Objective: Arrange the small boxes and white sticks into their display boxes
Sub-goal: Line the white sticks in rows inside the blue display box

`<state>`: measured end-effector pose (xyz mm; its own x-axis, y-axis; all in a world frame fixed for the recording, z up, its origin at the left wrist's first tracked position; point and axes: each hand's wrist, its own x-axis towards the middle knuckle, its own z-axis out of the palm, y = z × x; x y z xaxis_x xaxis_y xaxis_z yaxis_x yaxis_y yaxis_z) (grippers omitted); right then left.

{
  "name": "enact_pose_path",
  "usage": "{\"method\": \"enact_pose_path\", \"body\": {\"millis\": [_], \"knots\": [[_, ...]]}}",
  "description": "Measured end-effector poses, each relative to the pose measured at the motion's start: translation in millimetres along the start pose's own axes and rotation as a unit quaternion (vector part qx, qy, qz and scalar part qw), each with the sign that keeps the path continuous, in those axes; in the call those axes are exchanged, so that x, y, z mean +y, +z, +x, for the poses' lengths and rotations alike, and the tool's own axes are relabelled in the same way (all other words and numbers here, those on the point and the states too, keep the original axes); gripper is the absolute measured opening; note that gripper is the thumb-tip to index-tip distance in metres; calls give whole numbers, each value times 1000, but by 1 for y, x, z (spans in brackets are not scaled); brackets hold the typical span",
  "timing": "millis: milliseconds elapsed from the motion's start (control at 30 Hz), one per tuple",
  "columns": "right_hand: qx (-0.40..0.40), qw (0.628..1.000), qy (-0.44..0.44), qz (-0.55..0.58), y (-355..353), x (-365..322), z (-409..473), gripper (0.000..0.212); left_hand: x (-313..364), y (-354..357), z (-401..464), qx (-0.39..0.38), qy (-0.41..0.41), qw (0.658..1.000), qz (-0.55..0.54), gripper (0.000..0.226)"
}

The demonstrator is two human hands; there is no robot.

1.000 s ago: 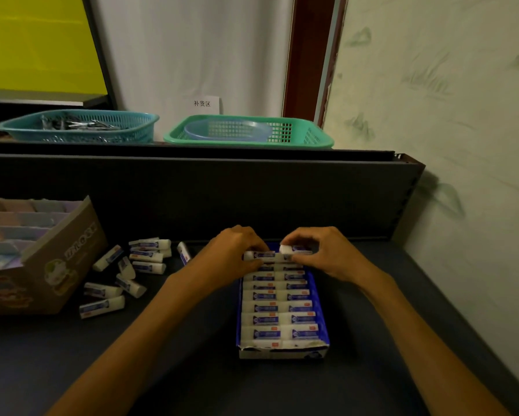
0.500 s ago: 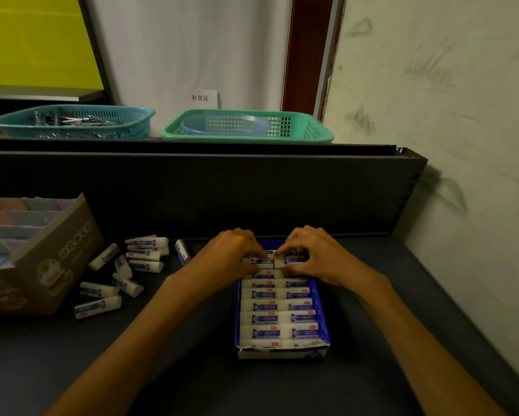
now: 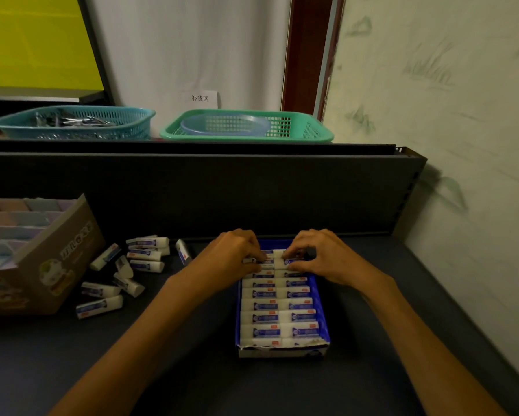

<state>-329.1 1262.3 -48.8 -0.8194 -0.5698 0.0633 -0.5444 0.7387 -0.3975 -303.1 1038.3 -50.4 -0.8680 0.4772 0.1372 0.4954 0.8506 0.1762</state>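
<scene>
A blue display box [image 3: 321,298] lies on the dark shelf in front of me, filled with two columns of white sticks [image 3: 277,315] with blue labels. My left hand [image 3: 232,253] and my right hand [image 3: 319,255] rest side by side over the box's far end. Their fingertips pinch and press white sticks [image 3: 277,261] lying in the far rows. Several loose white sticks [image 3: 126,273] lie scattered on the shelf to the left. A brown cardboard display box [image 3: 46,261] with pastel small boxes stands at the far left.
A dark back panel [image 3: 192,190] rises behind the shelf. Above it sit a teal basket [image 3: 72,123] with dark items and a green basket [image 3: 246,126] holding a blue bowl. A pale wall [image 3: 462,175] bounds the right side.
Both hands lowered the sticks from above the far end down into the box's far rows and now press on them. The view has shifted slightly.
</scene>
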Motion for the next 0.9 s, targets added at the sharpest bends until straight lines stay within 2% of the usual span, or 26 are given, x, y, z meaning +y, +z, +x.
{"method": "enact_pose_path", "body": {"millis": [267, 400, 600, 900], "knots": [[4, 1000, -2, -25, -2, -3, 0, 26, 4, -2, -4, 9, -12, 1000, 4, 34], [29, 999, -14, -22, -4, -11, 4, 27, -2, -7, -17, 48, -18, 999, 11, 37], [70, 995, -66, 9, -1, -47, 20, 31, -30, -26, -46, 65, -84, 994, 20, 42], [24, 993, -111, -25, 26, -112, 64, 41, -83, -46, -125, 80, -190, 978, -11, 45]]}}
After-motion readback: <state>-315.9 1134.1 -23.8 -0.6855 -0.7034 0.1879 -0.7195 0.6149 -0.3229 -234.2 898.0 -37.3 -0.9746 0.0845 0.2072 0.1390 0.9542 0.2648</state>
